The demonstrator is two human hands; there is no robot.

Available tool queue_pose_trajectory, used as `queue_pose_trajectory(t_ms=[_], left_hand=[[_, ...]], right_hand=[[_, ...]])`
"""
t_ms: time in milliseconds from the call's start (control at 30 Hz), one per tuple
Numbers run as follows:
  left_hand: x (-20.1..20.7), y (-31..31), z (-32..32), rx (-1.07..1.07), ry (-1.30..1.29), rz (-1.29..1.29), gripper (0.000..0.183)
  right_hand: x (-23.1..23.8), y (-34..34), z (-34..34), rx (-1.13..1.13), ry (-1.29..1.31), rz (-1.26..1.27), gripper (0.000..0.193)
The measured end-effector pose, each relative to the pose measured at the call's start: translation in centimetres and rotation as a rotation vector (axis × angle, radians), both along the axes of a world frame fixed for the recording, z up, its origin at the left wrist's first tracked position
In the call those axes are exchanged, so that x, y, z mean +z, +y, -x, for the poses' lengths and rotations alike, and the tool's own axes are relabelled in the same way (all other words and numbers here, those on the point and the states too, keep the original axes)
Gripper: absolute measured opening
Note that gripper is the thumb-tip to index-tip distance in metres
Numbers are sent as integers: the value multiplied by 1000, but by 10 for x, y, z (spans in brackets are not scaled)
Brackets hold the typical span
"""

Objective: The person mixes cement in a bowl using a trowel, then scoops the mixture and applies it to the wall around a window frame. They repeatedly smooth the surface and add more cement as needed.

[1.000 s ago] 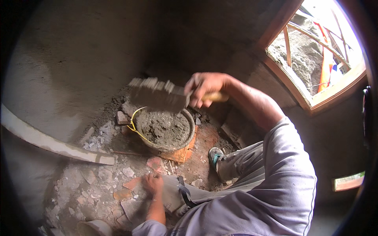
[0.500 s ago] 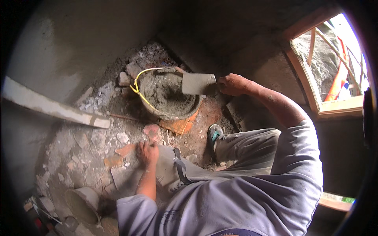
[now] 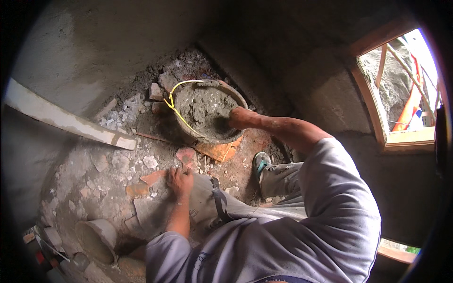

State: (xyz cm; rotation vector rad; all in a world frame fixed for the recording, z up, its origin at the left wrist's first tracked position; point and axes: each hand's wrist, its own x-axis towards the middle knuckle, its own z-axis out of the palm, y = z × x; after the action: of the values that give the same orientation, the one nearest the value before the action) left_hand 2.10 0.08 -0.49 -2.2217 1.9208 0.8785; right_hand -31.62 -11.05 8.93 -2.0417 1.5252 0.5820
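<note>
Where the right hand reaches: over the right side of the bucket, fingers curled down against the mortar; what they hold is hidden, so I cannot tell.
Bucket: one, round, ahead of the person, with one yellow handle at its left side.
Mortar: one wet, lumpy grey mass inside the bucket.
Board: one, orange-brown, partly under the bucket.
Left hand: beside the left knee, fingers bent; I cannot tell whether they hold anything.
Brick pieces: three reddish ones near the left hand, among rubble too scattered to count.
Long bar: one, pale, on the left.
Shoe: one in view.
Window: one, wood-framed, upper right.
</note>
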Motion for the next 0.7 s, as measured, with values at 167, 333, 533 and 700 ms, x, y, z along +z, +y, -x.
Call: queue_pose_trajectory(t_ms=[167,333,533,700], left_hand=[[3,-1,6,24,-12,36,48],[-3,-2,6,-28,8,48,47],[8,-3,11,-55,-8,180,35],[-16,2,3,-100,-46,371,35]], right_hand=[[7,52,47,-308,-206,63,35],[65,57,58,-411,8,84,34],[147,17,28,-211,-165,255,32],[218,-25,-10,-3,-595,313,27]])
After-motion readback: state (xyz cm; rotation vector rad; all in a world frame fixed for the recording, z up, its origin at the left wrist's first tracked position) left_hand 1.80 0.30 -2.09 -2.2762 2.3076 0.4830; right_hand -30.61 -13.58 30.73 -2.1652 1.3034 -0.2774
